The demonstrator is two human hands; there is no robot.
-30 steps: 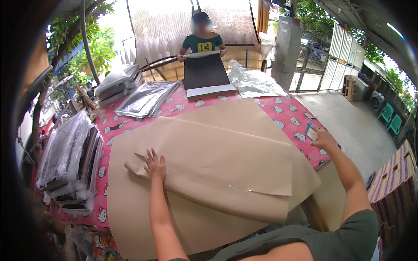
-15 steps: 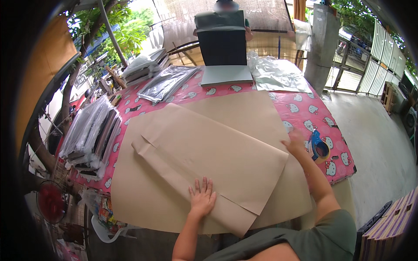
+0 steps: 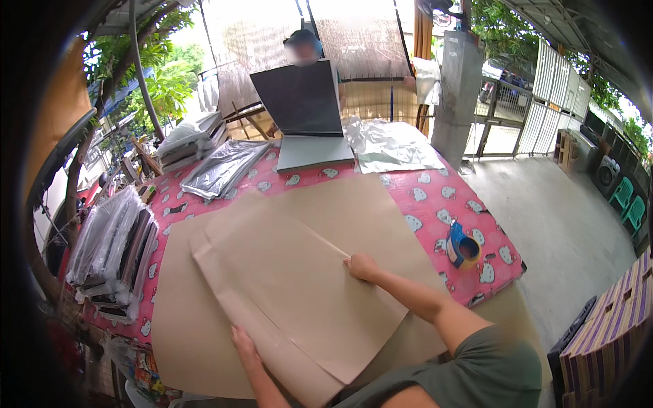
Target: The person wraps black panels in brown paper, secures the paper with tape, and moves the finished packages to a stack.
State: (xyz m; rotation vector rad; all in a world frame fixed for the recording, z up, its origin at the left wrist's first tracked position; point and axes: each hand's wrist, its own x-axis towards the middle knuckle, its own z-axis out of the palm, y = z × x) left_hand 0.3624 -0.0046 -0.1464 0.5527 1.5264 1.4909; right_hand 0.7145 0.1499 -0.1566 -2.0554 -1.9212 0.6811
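Observation:
A folded packet of brown kraft paper (image 3: 299, 285) lies slantwise on a larger brown paper sheet (image 3: 183, 306). At the packet's far right edge my right hand (image 3: 362, 267) has its fingers curled and pressed together on the paper's edge. My left hand (image 3: 246, 345) rests along the packet's near left side, fingers stretched out against the fold. Whatever the packet may contain is hidden by the paper. To the right of the sheet, a blue tape dispenser (image 3: 462, 246) with a roll of tape stands on the pink patterned tablecloth (image 3: 425, 197), apart from both hands.
Plastic-wrapped flat goods are stacked at the left edge (image 3: 112, 245) and far left (image 3: 194, 139). Across the table a co-worker (image 3: 304, 47) is behind a dark upright panel (image 3: 303, 98) on a white slab (image 3: 314, 153). Crumpled white sheeting (image 3: 391, 146) lies beside it. Striped cartons (image 3: 609, 326) stand at right.
My right hand has moved left from beside the tape dispenser onto the packet's far edge. My left hand has slid from the packet's top to its left side. The dark panel has tilted.

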